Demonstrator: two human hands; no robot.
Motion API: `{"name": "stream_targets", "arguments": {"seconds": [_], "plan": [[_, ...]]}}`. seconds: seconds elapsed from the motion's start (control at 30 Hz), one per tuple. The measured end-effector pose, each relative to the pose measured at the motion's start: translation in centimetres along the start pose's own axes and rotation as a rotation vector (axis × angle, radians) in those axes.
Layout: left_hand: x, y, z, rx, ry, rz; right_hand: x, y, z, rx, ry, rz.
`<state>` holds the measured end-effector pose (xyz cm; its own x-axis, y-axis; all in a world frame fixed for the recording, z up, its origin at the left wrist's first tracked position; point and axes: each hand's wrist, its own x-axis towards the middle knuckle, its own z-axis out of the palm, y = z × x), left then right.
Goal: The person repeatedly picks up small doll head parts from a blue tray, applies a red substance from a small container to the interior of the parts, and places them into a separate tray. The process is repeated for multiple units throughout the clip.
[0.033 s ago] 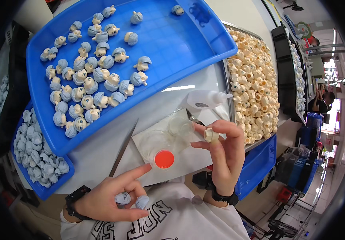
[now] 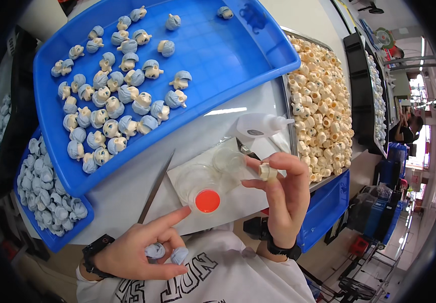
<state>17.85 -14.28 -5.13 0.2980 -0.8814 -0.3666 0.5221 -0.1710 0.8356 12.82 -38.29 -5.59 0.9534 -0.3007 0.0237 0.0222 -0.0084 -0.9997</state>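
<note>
Curled in my left hand [image 2: 127,255] are two pale blue doll hair pieces, one hair piece [image 2: 154,250] near the palm and another hair piece [image 2: 179,255] by the thumb. The left index finger stretches to the edge of a small round tub with an orange-red disc [image 2: 208,201]. My right hand [image 2: 287,197] is raised and pinches a cream doll head part [image 2: 266,172] between thumb and fingers. Beside that hand stands a clear plastic cup [image 2: 229,160]. A white squeeze bottle [image 2: 261,125] lies beyond it.
A large blue tray [image 2: 218,65] holds several blue-haired doll heads. A smaller blue bin [image 2: 89,212] at left is heaped with hair pieces. Cream head parts [image 2: 321,111] fill a metal tray at right. A long metal blade [image 2: 156,187] lies left of the cups. A blue crate [image 2: 324,212] sits lower right.
</note>
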Motion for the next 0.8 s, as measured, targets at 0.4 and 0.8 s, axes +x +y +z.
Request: {"name": "stream_targets", "arguments": {"seconds": [0.4, 0.8], "plan": [[0.0, 0.4, 0.4, 0.133, 0.086, 0.074, -1.3, 0.2, -0.2, 0.042, 0.059, 0.005], [0.6, 1.1, 0.4, 0.028, 0.157, 0.055, -2.2, 0.3, 0.6, -0.016, 0.097, -0.008]]}}
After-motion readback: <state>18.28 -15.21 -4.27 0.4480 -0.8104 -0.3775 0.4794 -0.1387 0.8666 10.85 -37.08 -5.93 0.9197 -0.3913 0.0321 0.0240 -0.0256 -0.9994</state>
